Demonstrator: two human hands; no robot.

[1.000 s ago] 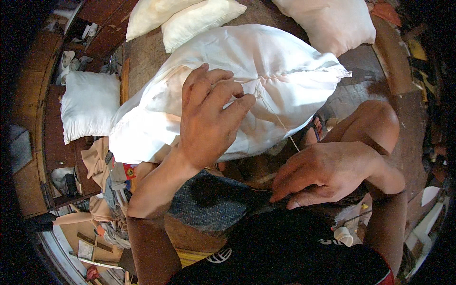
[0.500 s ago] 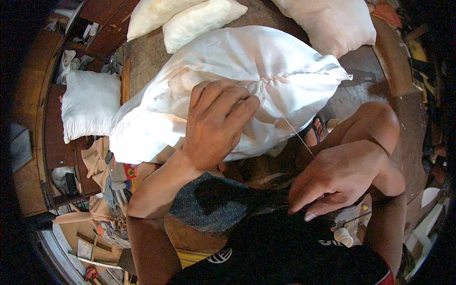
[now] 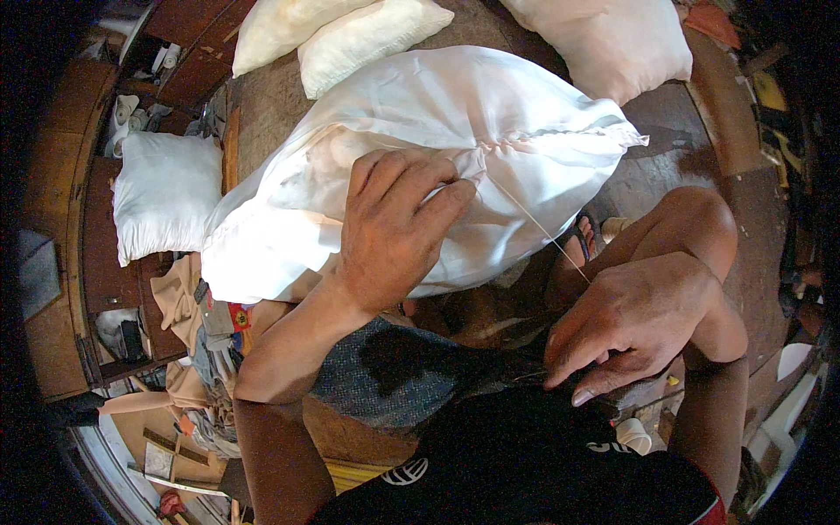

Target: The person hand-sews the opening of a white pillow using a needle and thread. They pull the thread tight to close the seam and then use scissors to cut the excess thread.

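A large white pillow (image 3: pixel 525 96) lies across in front of me, its cover gathered along a puckered seam toward the right end. Part of the cover's edge gapes at the left of the seam, and pale filling (image 3: pixel 332 156) shows there. My left hand (image 3: pixel 394 229) is closed on the cloth at the seam, pinching a fold between thumb and fingers. A white thread (image 3: pixel 544 231) stretches taut from the seam to my right hand (image 3: pixel 634 319), which is closed with fingers curled, near my right knee. Whether a needle is in those fingers is hidden.
Two cream pillows (image 3: pixel 376 42) and a larger pale pillow (image 3: pixel 604 44) lie at the far side. A smaller white pillow (image 3: pixel 166 197) is on the left by a wooden cabinet (image 3: pixel 61 184). Crumpled cloths (image 3: pixel 179 297) hang below it. A white cup (image 3: pixel 632 435) sits lower right.
My right hand has moved slightly right, away from the seam, drawing the thread along. The left hand keeps its pinch on the cloth, nearly still.
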